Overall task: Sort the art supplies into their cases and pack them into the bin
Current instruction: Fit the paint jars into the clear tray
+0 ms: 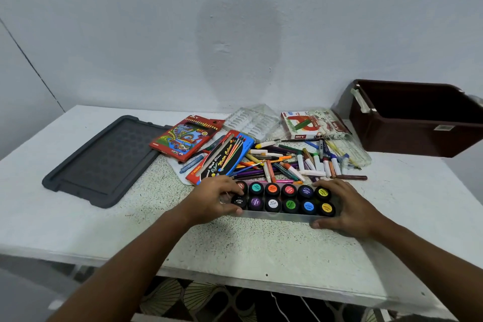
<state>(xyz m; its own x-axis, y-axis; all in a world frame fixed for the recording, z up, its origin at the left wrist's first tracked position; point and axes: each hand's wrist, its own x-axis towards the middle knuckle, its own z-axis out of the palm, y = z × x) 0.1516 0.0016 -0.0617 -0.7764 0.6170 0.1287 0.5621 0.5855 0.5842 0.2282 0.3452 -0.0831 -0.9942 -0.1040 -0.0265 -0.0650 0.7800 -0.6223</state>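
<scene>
A clear case of poster paint jars (283, 214) with black lids and coloured labels lies in two rows near the table's middle. My left hand (214, 200) grips its left end and my right hand (347, 208) grips its right end. Behind it lies a heap of loose crayons, pencils and markers (292, 162). A red coloured-pencil box (183, 137), a black water colour box (222, 157), a clear plastic tray (252, 120) and a white DIY box (305, 125) lie further back. The dark brown bin (418, 117) stands open at the far right.
A dark grey bin lid (102, 162) lies flat on the left of the white table (235, 243). A wall rises right behind the table. The table's front edge is close to me, with patterned floor below.
</scene>
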